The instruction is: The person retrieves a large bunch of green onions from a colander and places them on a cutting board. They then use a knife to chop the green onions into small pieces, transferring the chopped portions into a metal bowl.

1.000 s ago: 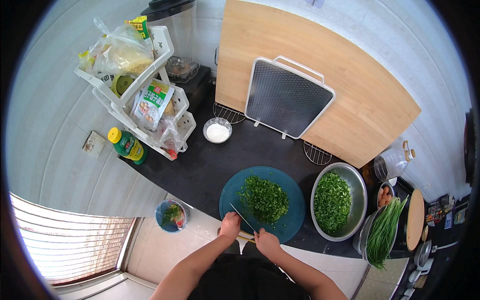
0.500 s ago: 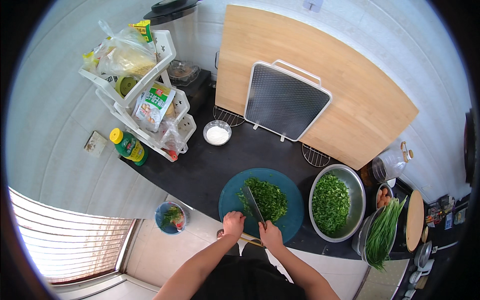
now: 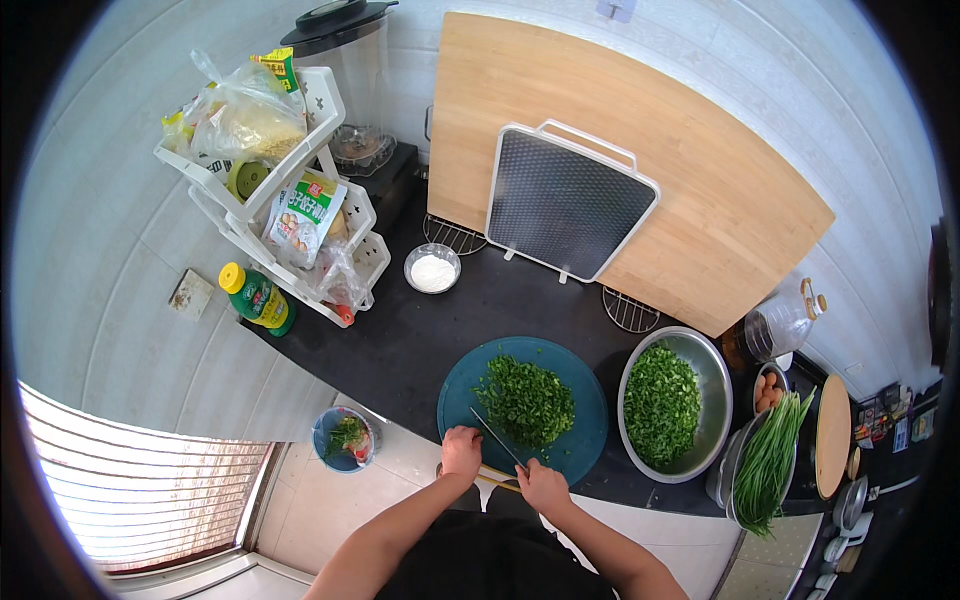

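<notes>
My right hand (image 3: 545,485) is closed round the handle of a kitchen knife (image 3: 497,437). The blade slants up and left over the near part of a round blue-green cutting board (image 3: 458,385), left of a heap of chopped chives (image 3: 530,402). My left hand (image 3: 462,452) rests at the board's near left rim with its fingers curled together; what they grip, if anything, is hidden. To the right, a steel bowl (image 3: 718,420) holds more chopped green pieces (image 3: 660,405). Whole chives (image 3: 768,465) lie across a container beyond it.
A small glass bowl of white powder (image 3: 433,271) stands behind the board. At left are a green bottle (image 3: 258,300) and a tiered white rack (image 3: 225,190). A bucket (image 3: 345,440) sits below the counter edge. Eggs (image 3: 768,388) and a wooden lid (image 3: 832,435) lie right.
The knife has turned and come nearer to me, its tip now lower and left, off the chopped heap. My right hand has shifted slightly toward me; my left hand stays at the rim.
</notes>
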The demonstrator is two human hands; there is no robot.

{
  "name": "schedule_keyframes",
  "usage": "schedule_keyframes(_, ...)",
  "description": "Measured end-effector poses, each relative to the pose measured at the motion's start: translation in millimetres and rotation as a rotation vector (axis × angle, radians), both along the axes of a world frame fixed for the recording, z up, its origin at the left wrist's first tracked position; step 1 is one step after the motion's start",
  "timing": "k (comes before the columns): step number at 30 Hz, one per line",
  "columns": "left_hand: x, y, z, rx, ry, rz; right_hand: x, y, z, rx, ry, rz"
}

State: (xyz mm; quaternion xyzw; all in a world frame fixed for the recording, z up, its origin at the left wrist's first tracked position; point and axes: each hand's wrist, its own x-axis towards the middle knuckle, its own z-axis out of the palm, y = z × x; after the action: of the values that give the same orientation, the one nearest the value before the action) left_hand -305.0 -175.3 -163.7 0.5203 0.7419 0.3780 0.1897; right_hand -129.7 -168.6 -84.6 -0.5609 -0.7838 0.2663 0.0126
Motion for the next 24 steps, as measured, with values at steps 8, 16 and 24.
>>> schedule_keyframes(8, 3, 9, 0, -0.015, 0.126, -0.06, -36, 17, -7, -0.059, -0.11, 0.086)
schedule_keyframes(16, -6, 4, -9, 0.054, 0.026, -0.177, -19, 33, -2, -0.005, 0.09, -0.259)
schedule_keyframes(24, -19, 7, -3, 0.057, -0.13, -0.17, 23, 10, 20, 0.015, 0.154, -0.391)
